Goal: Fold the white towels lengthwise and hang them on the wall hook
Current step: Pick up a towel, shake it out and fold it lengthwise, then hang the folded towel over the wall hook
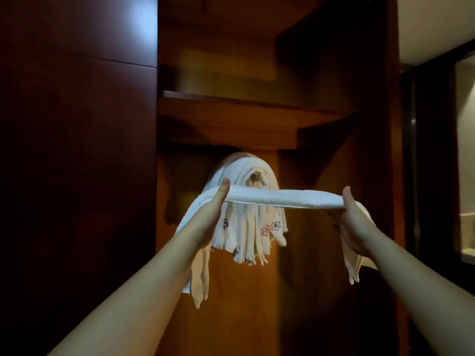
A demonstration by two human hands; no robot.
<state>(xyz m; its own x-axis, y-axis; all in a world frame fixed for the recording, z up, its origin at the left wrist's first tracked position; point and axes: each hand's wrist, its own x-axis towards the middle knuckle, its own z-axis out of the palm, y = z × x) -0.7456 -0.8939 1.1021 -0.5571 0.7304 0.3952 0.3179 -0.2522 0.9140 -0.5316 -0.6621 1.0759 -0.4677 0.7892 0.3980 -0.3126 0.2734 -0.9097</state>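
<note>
Wood closet wall point(257, 291); white towel point(277, 197) folded narrow, stretched taut, ends drooping

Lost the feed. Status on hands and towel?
Both hands, left and right, grip folded towel, stretched level. Hook already stacked with towels.

Two bare forearms, left hand point(209, 214) and right hand point(353, 217), no sleeves, unadorned wrists.

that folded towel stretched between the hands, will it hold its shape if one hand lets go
Probably not: the folded towel looks limp, its ends drooping below the left hand and right hand. It seems light, staying taut without visible strain. It may unfold, since nothing pins the fold.
</note>
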